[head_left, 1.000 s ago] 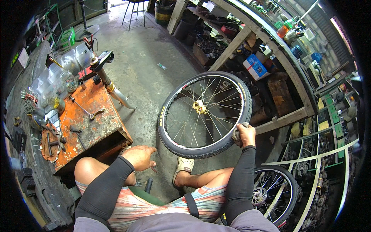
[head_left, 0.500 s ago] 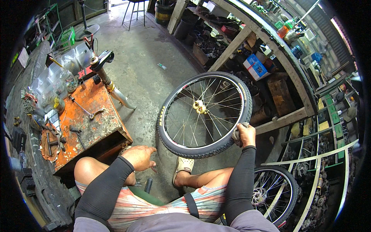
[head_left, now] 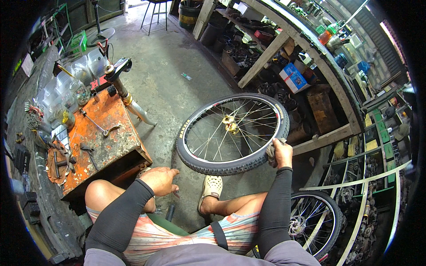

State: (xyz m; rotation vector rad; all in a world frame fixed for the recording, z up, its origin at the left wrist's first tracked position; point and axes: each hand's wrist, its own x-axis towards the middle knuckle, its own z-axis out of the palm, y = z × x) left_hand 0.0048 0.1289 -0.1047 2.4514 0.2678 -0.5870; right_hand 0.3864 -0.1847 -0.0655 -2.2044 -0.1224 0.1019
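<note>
A bicycle wheel (head_left: 230,169) with a black knobby tyre, pale rim and gold hub (head_left: 230,124) leans tilted in front of me. My right hand (head_left: 282,154) is closed around a grey rag (head_left: 271,153) at the tyre's right edge. How far the fingers reach round the tyre is hidden. Over my left knee, my left hand (head_left: 160,181) holds nothing, its fingers stretched out and apart. It is clear of the wheel, near the corner of the worn orange workbench (head_left: 122,135).
On the bench lie a ratchet-like tool (head_left: 95,123) and clear plastic containers (head_left: 80,71). A suspension fork (head_left: 124,95) stands beside it. Wooden shelving (head_left: 262,57) runs along the right. A second bicycle wheel (head_left: 335,230) stands by my right side, near metal racks of parts.
The wheel has tipped flatter, its far edge dropping lower and its near edge rising slightly. My right hand stays at its right edge with the rag; my left hand has hardly moved.
</note>
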